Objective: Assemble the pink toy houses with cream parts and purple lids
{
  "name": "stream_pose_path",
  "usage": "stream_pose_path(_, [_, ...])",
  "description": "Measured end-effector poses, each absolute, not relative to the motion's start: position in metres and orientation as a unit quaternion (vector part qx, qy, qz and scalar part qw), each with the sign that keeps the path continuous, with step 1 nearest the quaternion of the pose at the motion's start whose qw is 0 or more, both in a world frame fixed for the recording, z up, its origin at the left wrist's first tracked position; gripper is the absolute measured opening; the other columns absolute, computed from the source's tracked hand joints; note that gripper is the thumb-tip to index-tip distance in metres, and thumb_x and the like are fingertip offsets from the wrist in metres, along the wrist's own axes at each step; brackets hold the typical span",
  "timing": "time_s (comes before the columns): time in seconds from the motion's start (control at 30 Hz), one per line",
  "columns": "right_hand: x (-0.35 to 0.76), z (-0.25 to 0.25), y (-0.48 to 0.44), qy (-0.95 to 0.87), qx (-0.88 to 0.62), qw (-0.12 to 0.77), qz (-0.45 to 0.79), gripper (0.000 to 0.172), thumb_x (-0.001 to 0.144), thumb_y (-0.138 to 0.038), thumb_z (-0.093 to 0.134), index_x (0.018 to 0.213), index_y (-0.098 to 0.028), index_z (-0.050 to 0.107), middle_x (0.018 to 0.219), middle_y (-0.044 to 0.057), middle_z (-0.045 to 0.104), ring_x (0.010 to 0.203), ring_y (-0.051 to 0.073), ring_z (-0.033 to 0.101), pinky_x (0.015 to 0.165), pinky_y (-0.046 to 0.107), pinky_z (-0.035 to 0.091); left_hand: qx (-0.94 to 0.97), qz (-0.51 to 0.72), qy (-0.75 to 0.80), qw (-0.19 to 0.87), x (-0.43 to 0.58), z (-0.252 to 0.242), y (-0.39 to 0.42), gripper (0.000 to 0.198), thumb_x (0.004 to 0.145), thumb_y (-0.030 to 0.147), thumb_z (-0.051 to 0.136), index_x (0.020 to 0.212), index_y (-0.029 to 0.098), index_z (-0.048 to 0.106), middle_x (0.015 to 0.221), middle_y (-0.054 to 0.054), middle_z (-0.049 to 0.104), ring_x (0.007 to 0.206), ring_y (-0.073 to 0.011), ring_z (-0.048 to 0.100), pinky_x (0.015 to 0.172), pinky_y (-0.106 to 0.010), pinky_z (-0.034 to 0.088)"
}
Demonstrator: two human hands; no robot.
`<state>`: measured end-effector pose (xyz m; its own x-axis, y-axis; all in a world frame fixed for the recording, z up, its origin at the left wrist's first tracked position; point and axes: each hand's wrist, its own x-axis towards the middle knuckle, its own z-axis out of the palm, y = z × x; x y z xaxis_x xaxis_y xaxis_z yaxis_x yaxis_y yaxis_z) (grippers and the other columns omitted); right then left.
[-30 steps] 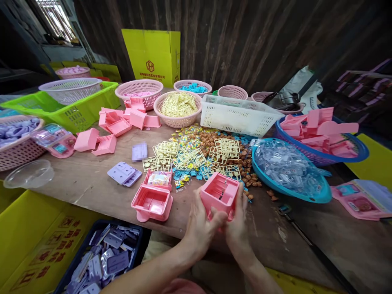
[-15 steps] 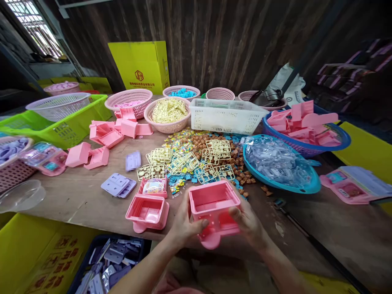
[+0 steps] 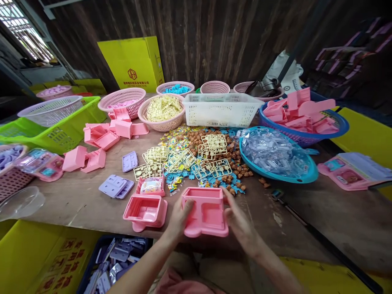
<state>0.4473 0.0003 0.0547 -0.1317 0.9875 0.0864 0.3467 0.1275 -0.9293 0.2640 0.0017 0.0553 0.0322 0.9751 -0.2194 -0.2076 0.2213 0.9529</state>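
Observation:
A pink plastic toy housing (image 3: pixel 197 222) with open compartments is held up at the table's front edge, its windowed face tilted toward me. My left hand (image 3: pixel 178 218) grips its left side, thumb across the front. My right hand (image 3: pixel 240 222) holds its right side, fingers behind the upper corner and thumb along the edge. Left of it, a similar pink housing (image 3: pixel 163 214) sits on the table. Behind that lies a small pink tray (image 3: pixel 141 187) with a clear-wrapped packet (image 3: pixel 152 185) in it. Flat lilac panels (image 3: pixel 114 185) are stacked further left.
Cream part frames (image 3: pixel 180 160), brown bear-like pieces (image 3: pixel 237 157) and blue pieces are heaped mid-table. A turquoise basin (image 3: pixel 312 173) of clear parts stands right, near a black-handled rod (image 3: pixel 324 245). Baskets and a white crate (image 3: pixel 220 110) line the back. Pink parts (image 3: pixel 102 134) lie left.
The pink housing has been tipped so its front windows face me more. My right thumb has moved from its front face to its right edge. The camera view has shifted slightly.

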Motion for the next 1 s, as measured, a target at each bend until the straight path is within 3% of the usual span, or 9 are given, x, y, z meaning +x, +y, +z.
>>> stream_pose_path(0.1, [0.51,0.038,0.003,-0.678,-0.645,0.313,0.162,0.061,0.086,-0.054,0.033,0.128,-0.012,0.043,0.119,0.02,0.055,0.11,0.032,0.052,0.087,0.047,0.045,0.353,0.417,0.532,0.647,0.253,0.053,0.01,0.057,0.067,0.066,0.059,0.089,0.013,0.057,0.082,-0.005,0.064,0.076,-0.0192,0.06,0.073,-0.031,0.048])
stream_pose_path(0.17, [0.555,0.025,0.001,-0.647,-0.74,0.18,-0.034,0.052,0.086,-0.044,0.035,0.115,-0.005,0.053,0.103,0.026,0.058,0.095,0.038,0.054,0.072,0.051,0.046,0.36,0.369,0.546,0.66,0.247,0.052,0.016,0.056,0.064,0.065,0.062,0.085,0.014,0.055,0.076,-0.003,0.062,0.072,-0.0177,0.059,0.07,-0.03,0.047])
stream_pose_path(0.27, [0.602,0.009,-0.009,-0.652,-0.748,0.023,-0.124,0.033,0.085,-0.027,0.034,0.091,-0.009,0.061,0.079,0.021,0.06,0.073,0.034,0.056,0.058,0.044,0.043,0.427,0.318,0.572,0.624,0.241,0.052,0.026,0.053,0.066,0.066,0.057,0.077,0.014,0.056,0.071,-0.002,0.06,0.069,-0.0175,0.056,0.067,-0.03,0.045])
stream_pose_path(0.4, [0.603,0.008,-0.02,-0.67,-0.734,0.092,-0.069,0.025,0.084,-0.022,0.033,0.083,-0.017,0.058,0.079,0.013,0.062,0.06,0.023,0.056,0.051,0.033,0.041,0.551,0.242,0.633,0.487,0.238,0.059,0.036,0.048,0.076,0.061,0.046,0.076,0.015,0.06,0.074,-0.005,0.062,0.08,-0.0234,0.058,0.076,-0.034,0.045])
stream_pose_path(0.5, [0.568,0.026,-0.026,-0.682,-0.694,0.216,0.083,0.022,0.086,-0.03,0.034,0.082,-0.02,0.054,0.077,0.007,0.064,0.063,0.02,0.061,0.052,0.029,0.044,0.614,0.219,0.665,0.365,0.245,0.072,0.032,0.048,0.083,0.05,0.04,0.106,0.012,0.059,0.107,-0.013,0.062,0.108,-0.0263,0.054,0.092,-0.037,0.041])
stream_pose_path(0.6, [0.528,0.05,-0.029,-0.712,-0.611,0.257,0.233,0.025,0.089,-0.034,0.033,0.081,-0.022,0.053,0.069,0.002,0.063,0.063,0.017,0.061,0.056,0.025,0.045,0.663,0.142,0.677,0.285,0.257,0.083,0.023,0.059,0.084,0.042,0.043,0.131,0.007,0.041,0.137,-0.02,0.042,0.129,-0.0286,0.039,0.103,-0.039,0.034])
stream_pose_path(0.7, [0.5,0.066,-0.028,-0.724,-0.576,0.25,0.285,0.03,0.092,-0.034,0.03,0.076,-0.022,0.052,0.058,-0.001,0.057,0.052,0.015,0.055,0.049,0.024,0.04,0.697,0.045,0.673,0.245,0.263,0.085,0.018,0.062,0.082,0.032,0.049,0.138,0.009,0.033,0.144,-0.022,0.033,0.131,-0.033,0.036,0.1,-0.044,0.037])
stream_pose_path(0.8, [0.487,0.066,-0.026,-0.728,-0.572,0.259,0.275,0.032,0.093,-0.033,0.028,0.075,-0.021,0.053,0.052,-0.002,0.053,0.048,0.014,0.051,0.047,0.023,0.037,0.723,0.007,0.648,0.239,0.261,0.085,0.021,0.06,0.081,0.023,0.047,0.139,0.016,0.033,0.144,-0.02,0.034,0.128,-0.0314,0.041,0.098,-0.042,0.041])
stream_pose_path(1.0, [0.483,0.059,-0.023,-0.759,-0.548,0.256,0.242,0.033,0.092,-0.024,0.029,0.096,-0.018,0.061,0.08,0.006,0.07,0.068,0.019,0.066,0.058,0.027,0.05,0.739,-0.028,0.635,0.222,0.258,0.089,0.024,0.06,0.082,0.02,0.044,0.14,0.015,0.031,0.144,-0.022,0.032,0.123,-0.0337,0.047,0.094,-0.044,0.043])
